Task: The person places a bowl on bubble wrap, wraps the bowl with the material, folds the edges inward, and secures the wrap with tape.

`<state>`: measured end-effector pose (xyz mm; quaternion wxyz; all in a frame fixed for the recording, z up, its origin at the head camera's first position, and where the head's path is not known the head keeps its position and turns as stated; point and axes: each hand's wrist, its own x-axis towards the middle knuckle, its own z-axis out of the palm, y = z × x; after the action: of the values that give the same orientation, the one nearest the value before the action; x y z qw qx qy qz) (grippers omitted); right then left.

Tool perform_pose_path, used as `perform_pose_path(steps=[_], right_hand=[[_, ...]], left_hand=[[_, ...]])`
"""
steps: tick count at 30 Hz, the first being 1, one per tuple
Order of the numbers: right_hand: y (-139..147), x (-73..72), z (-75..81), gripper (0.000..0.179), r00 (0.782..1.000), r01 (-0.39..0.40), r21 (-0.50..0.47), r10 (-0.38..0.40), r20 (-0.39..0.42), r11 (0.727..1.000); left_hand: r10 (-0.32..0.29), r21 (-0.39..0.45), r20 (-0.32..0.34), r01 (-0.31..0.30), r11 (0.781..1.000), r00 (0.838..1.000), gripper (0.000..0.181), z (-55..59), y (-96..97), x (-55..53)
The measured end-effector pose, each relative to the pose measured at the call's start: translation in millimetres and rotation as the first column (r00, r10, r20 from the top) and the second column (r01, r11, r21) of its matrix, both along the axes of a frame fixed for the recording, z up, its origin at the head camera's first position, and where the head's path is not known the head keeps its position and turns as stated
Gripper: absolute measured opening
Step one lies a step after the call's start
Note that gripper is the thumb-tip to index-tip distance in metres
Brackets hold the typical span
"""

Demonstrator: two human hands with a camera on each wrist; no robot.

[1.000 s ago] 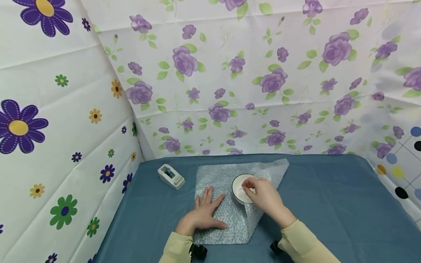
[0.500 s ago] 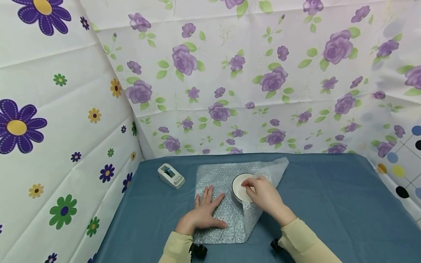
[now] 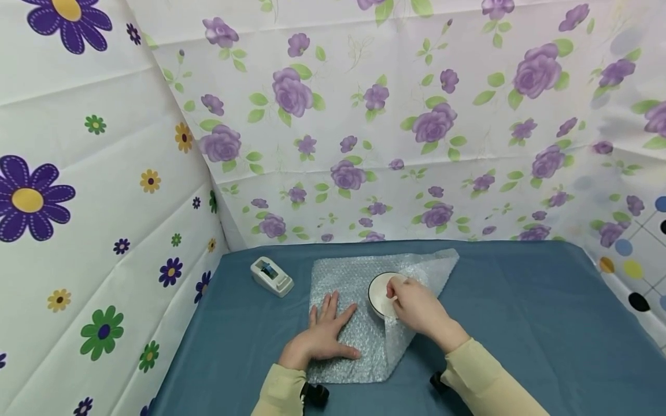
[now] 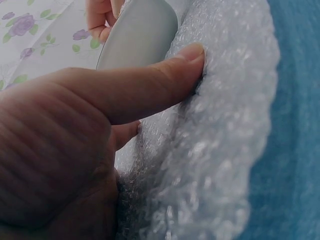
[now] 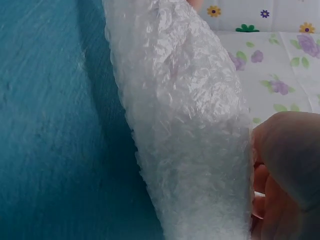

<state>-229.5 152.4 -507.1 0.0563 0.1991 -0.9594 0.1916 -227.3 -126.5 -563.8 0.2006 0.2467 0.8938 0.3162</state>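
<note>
Wrap progress: partway, I'd judge; bubble wrap (image 3: 340, 277) is under the bowl (image 3: 378, 296), w/ its R side brought up & partly over.
Done: sheet laid out on table (image 3: 520, 329), bowl upright on it, R of ctr; R flap (image 3: 400, 346) raised agst bowl's R side.
Remaining: prob. most of it. L half of sheet lies flat; bowl's L side & much of its inside are uncovered. No tape seen on the wrap.
Tape dispenser (image 3: 272, 277): on table, just beside sheet's far L corner, well apart from both hands; not in use.
Bowl pos.: btw the hands, nearer R; dark rim shows along L arc, R part hidden by hand & flap.
L hand (image 3: 321, 341): palm down, fingers spread, thumb out twd R; rests on flat wrap L of bowl, not touching bowl. Prob. steadying the sheet.
R hand (image 3: 422, 309): bent over bowl from R, fingers curled, pinching flap's edge above bowl's inside. Can't tell if fingertips touch bowl.
R wrist view: flap stands like a sloped wall, fingers partly hidden behind its edge.
Arms: both come in from near side, angled inward; R hand is raised, L hand is low.
</note>
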Motion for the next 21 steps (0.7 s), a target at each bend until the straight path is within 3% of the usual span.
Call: perform_pose_path(steps=[7,14,18,21], right_hand=[[3.6,0.3,1.6,0.035,0.995,-0.091,0.099,0.095,-0.031,0.991],[7.0,3.3,4.4,0.039,0.986,-0.167,0.092,0.168,-0.009,0.982],[8.8,4.3,6.8,0.039,0.981,-0.193,0.09,0.191,0.029,0.977],[10.0,2.6,9.2,0.039,0.977,-0.21,0.102,0.207,0.043,0.972]], left_hand=[[-0.026,-0.011,-0.012,0.026,1.0,1.0,0.101,8.1,-0.8,0.8],[0.021,-0.016,-0.028,-0.021,1.0,0.999,0.073,36.3,-0.4,6.5],[0.067,-0.007,-0.11,-0.068,0.998,0.992,0.066,41.0,0.4,9.6],[0.093,0.063,-0.188,-0.082,0.995,0.978,0.057,44.9,2.2,8.0]])
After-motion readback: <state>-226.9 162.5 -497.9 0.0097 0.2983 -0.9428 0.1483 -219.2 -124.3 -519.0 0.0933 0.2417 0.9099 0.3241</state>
